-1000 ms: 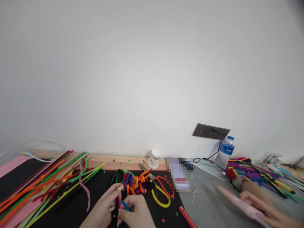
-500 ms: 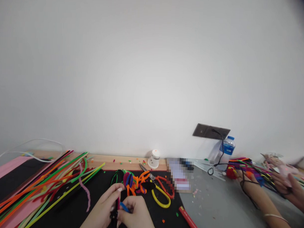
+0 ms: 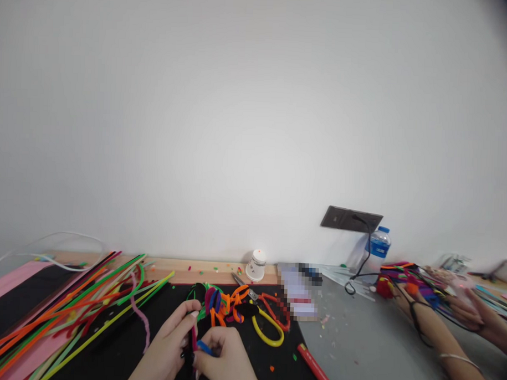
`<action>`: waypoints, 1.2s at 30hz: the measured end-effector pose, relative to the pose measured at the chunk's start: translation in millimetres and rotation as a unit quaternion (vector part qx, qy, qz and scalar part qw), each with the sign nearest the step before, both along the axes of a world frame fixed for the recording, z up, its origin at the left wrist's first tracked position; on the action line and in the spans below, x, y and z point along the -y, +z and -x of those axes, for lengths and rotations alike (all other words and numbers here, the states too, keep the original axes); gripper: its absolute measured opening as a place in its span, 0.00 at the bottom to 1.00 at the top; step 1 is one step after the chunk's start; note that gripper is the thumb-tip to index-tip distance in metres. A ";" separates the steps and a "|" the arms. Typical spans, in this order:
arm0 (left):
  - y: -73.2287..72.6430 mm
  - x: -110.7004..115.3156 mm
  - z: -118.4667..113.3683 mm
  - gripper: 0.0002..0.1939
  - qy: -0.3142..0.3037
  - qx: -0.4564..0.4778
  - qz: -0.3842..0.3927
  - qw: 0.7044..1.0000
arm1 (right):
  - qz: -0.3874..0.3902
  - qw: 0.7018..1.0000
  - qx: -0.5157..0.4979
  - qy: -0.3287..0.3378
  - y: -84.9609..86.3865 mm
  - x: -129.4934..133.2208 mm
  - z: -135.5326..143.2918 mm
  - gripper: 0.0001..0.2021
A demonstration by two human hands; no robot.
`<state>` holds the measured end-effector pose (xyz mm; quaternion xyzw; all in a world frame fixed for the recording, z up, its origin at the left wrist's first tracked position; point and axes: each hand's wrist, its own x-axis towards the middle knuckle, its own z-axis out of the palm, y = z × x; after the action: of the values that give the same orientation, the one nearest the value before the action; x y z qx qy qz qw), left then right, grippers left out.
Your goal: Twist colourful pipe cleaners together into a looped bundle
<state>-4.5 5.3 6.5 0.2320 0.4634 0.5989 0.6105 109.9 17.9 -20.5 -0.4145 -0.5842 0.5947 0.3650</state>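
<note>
At the lower middle, my left hand (image 3: pixel 174 338) is closed, thumb and index finger pinching the upper end of a magenta and black pipe cleaner (image 3: pixel 193 336). My right hand (image 3: pixel 227 356) is closed too, its thumb and index finger pinching the lower part of the same piece. A short blue pipe cleaner (image 3: pixel 205 348) pokes out by the right index finger. Small dark parts below are mostly covered by the fingers. Just beyond the hands lies a bundle of twisted orange, purple and blue pipe cleaners (image 3: pixel 216 302) on the black mat (image 3: pixel 106 354).
Loose pipe cleaners (image 3: pixel 87 303) spread over the left side. Yellow-handled scissors (image 3: pixel 269 334), red-handled pliers (image 3: pixel 276 310), a red tool (image 3: pixel 314 366) and a paper cup (image 3: pixel 256 266) lie rightward. Beyond stands a water bottle (image 3: pixel 378 250); another person's hands (image 3: pixel 463 308) work at right.
The magenta and black pipe cleaner shows more between my fingers, and my left hand has shifted slightly left. At right, the other person's hands have moved a little.
</note>
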 end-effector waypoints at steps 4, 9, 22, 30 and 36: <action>-5.9 -2.7 0.4 0.14 0.026 0.007 -0.029 0.999 | 0.004 1.000 0.008 -0.008 3.3 1.5 1.3 0.04; -14.5 -5.0 1.0 0.14 0.042 0.007 -0.040 0.998 | 0.007 1.000 0.016 -0.016 4.0 1.5 2.7 0.05; 3.1 4.1 0.7 0.12 0.014 0.051 -0.034 0.998 | -0.001 0.998 0.068 -0.015 6.2 3.2 2.8 0.06; 9.1 5.5 4.3 0.10 0.001 0.097 -0.038 0.995 | -0.115 0.978 0.169 -0.035 10.0 9.9 -0.8 0.04; 6.3 6.1 4.3 0.08 -0.010 0.135 -0.054 0.989 | -0.137 0.974 0.178 0.010 22.6 14.8 1.2 0.08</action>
<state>-8.8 -0.8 12.8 0.1860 0.3415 0.6426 0.6602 108.7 3.0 2.1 -0.4539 -0.7202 0.4288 0.3025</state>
